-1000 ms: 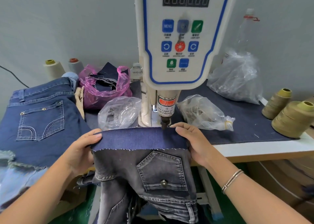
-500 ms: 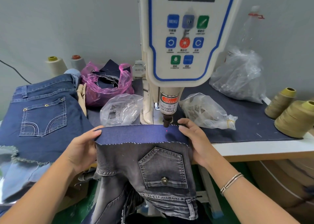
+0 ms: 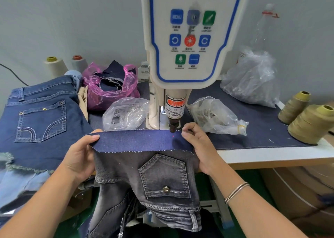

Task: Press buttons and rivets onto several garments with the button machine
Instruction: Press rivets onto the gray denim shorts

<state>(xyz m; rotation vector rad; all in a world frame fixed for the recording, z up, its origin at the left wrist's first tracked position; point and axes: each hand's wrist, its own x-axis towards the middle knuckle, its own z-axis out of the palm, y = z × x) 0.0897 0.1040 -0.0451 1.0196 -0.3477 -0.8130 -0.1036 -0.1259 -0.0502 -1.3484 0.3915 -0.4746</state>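
My left hand (image 3: 79, 158) pinches the left end of the dark blue denim strip (image 3: 139, 140), thumb on top, fingers curled under the grey jeans (image 3: 144, 180) beneath it. My right hand (image 3: 198, 147) grips the right end, thumb and forefinger pinching the strip's far edge just beside the punch (image 3: 172, 126) of the button machine (image 3: 191, 39). The strip is stretched flat between both hands at the desk (image 3: 271, 154) edge, and a red laser dot (image 3: 173, 136) sits on it right below the punch. The grey jeans hang down off the desk, back pocket facing me with a metal button (image 3: 166, 189) on it. A clear bag (image 3: 124, 113) lies left of the machine column, another clear bag (image 3: 215, 116) right of it. Blue denim shorts (image 3: 41, 115) lie at the left, a pink bag of scraps (image 3: 108, 87) behind, olive thread cones (image 3: 307, 124) at the far right.
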